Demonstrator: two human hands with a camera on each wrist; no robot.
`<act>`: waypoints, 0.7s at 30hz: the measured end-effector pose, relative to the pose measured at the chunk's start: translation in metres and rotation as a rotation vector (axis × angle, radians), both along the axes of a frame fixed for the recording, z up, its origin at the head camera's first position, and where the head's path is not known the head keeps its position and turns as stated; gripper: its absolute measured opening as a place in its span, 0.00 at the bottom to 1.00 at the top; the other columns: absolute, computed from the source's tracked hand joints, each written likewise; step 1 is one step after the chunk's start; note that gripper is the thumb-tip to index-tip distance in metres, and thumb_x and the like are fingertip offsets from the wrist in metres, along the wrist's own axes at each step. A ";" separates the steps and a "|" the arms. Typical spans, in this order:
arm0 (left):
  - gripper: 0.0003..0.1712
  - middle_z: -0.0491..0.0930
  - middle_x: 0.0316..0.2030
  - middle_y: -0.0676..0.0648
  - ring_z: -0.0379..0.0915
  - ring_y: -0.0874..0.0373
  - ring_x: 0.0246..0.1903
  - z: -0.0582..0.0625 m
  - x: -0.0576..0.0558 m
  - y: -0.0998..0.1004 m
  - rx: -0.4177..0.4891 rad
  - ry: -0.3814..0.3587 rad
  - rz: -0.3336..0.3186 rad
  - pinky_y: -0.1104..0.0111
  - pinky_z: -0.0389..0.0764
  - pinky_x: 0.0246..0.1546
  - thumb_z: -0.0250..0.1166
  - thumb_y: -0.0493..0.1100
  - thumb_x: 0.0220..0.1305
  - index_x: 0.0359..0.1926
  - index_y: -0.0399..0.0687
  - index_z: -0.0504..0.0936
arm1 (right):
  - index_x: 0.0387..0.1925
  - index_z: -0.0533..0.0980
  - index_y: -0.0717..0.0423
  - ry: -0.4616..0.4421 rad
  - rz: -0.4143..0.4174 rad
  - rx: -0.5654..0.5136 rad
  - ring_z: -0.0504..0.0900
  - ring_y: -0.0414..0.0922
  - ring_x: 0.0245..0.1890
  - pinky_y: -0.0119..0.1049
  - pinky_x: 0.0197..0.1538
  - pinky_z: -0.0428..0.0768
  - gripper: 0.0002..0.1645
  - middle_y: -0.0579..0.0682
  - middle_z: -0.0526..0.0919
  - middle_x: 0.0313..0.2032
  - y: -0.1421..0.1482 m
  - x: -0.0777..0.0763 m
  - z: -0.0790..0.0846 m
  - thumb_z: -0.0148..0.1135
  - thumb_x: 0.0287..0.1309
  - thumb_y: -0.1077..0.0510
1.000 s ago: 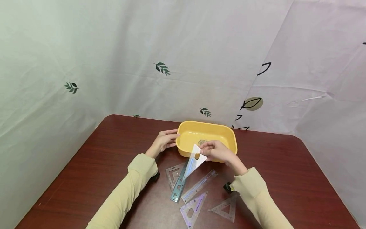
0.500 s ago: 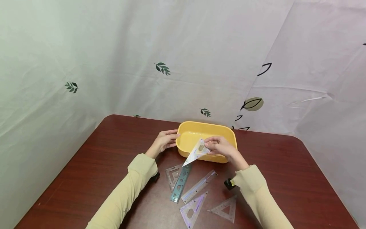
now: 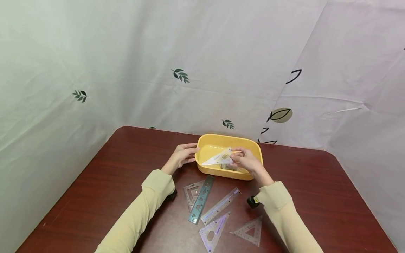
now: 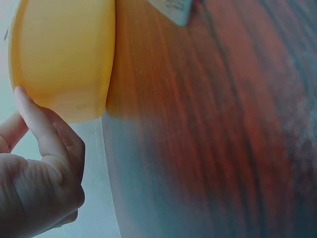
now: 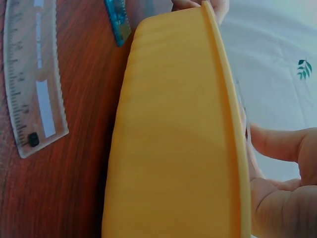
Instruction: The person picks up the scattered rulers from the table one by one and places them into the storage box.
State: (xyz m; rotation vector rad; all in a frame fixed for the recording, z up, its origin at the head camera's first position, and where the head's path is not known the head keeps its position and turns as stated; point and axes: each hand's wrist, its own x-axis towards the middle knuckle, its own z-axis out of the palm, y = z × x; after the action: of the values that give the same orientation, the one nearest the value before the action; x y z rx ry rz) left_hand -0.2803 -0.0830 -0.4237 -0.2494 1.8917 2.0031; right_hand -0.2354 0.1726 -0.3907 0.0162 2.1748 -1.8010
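My right hand (image 3: 248,161) pinches a clear set square (image 3: 218,158) by its right end, over the opening of a yellow plastic basin (image 3: 229,174). In the right wrist view the basin's wall hides most of that set square. With thumb and fingers on either side of the rim, my left hand (image 3: 181,156) holds the basin's left end. In front of the basin lie a blue-green ruler (image 3: 200,202), a clear ruler (image 3: 220,206), a purple-marked set square (image 3: 218,225) and two clear set squares, one left (image 3: 189,194) and one right (image 3: 257,225).
A dark red wooden table (image 3: 95,196) bears everything. Behind its far edge hangs a pale cloth (image 3: 152,70) with leaf prints, close to the back of the basin. The blue-green ruler partly overlaps the left set square.
My right hand has carried the set square back and right, from over the blue-green ruler to over the basin, turning it flatter. My left hand stays at the rim.
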 end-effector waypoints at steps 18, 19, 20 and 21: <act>0.27 0.85 0.34 0.50 0.81 0.66 0.24 0.000 0.000 0.000 -0.008 -0.006 0.000 0.78 0.82 0.22 0.66 0.40 0.62 0.63 0.47 0.74 | 0.62 0.57 0.74 -0.001 -0.038 0.023 0.75 0.38 0.29 0.29 0.39 0.86 0.24 0.62 0.71 0.44 -0.002 -0.003 -0.010 0.48 0.68 0.70; 0.27 0.85 0.34 0.50 0.81 0.66 0.24 0.000 0.000 0.000 -0.008 -0.007 0.000 0.78 0.82 0.22 0.66 0.40 0.62 0.63 0.47 0.74 | 0.62 0.57 0.74 -0.003 -0.039 0.030 0.75 0.39 0.29 0.30 0.39 0.86 0.24 0.63 0.71 0.44 -0.002 -0.004 -0.010 0.48 0.67 0.71; 0.27 0.85 0.34 0.50 0.81 0.66 0.24 0.000 0.000 0.000 -0.007 -0.007 0.000 0.78 0.82 0.22 0.66 0.40 0.62 0.63 0.47 0.74 | 0.62 0.57 0.74 -0.004 -0.037 0.038 0.75 0.39 0.29 0.30 0.39 0.86 0.24 0.63 0.71 0.44 -0.001 -0.003 -0.011 0.48 0.68 0.71; 0.27 0.85 0.34 0.50 0.81 0.66 0.24 0.000 0.000 0.000 -0.007 -0.006 0.000 0.78 0.82 0.22 0.66 0.40 0.62 0.63 0.47 0.74 | 0.62 0.58 0.74 -0.009 -0.039 0.048 0.76 0.39 0.29 0.30 0.39 0.86 0.23 0.63 0.71 0.44 -0.001 -0.004 -0.011 0.48 0.67 0.71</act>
State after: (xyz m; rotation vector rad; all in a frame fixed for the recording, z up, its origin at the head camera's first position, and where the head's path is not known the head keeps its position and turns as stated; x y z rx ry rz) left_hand -0.2807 -0.0827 -0.4237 -0.2576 1.8957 1.9936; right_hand -0.2391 0.1714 -0.4016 0.0776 2.2260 -1.7655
